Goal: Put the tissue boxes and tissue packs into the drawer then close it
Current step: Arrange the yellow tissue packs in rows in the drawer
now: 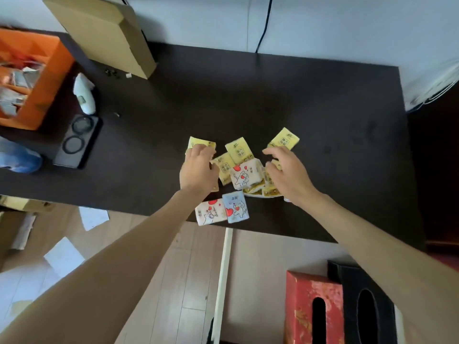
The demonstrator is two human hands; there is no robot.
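Note:
Several small tissue packs lie clustered near the front edge of the dark table (pixel 273 100). Most are yellow, such as one at the back right (pixel 284 139) and one in the middle (pixel 239 149). A white pack with red hearts (pixel 244 176) sits in the heap. Another white pack (pixel 210 212) and a blue pack (pixel 235 207) lie at the table's edge. My left hand (pixel 197 168) rests on a yellow pack (pixel 200 142), fingers curled over it. My right hand (pixel 288 173) hovers over the right side of the heap, fingers spread. Below the table the open drawer (pixel 260 256) holds a red tissue box (pixel 313 309) and a black tissue box (pixel 365 306).
An orange box (pixel 37 78) of items stands at the back left beside a tall cardboard box (pixel 104 33). A white device (pixel 84 94) and a black tray with two rings (pixel 77 140) lie left of the packs. Papers are scattered on the wooden floor (pixel 64 259).

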